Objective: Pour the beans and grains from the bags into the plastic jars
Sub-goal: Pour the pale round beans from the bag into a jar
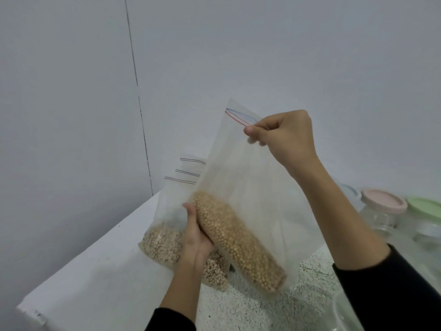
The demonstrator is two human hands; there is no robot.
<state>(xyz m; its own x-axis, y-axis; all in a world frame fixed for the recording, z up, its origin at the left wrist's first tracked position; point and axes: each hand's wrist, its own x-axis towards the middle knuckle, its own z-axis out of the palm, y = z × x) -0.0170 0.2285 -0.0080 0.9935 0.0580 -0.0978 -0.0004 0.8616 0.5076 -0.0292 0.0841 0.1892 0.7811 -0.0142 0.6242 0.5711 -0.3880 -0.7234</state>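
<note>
I hold a clear zip bag (248, 177) tilted in the air, with round yellow beans (236, 237) gathered along its lower edge. My right hand (284, 137) pinches the bag's top by the red and blue zip line. My left hand (196, 235) grips the bag's lower end around the beans. Behind it, several more zip bags of pale grains (162, 242) lean on the counter. Clear plastic jars stand at the right: one with a pink lid (384, 201), one with a green lid (427, 209).
The speckled counter (241, 309) meets a white ledge (90, 275) on the left and a plain white wall behind. Another clear jar rim (346, 311) shows blurred at the bottom right, under my right forearm.
</note>
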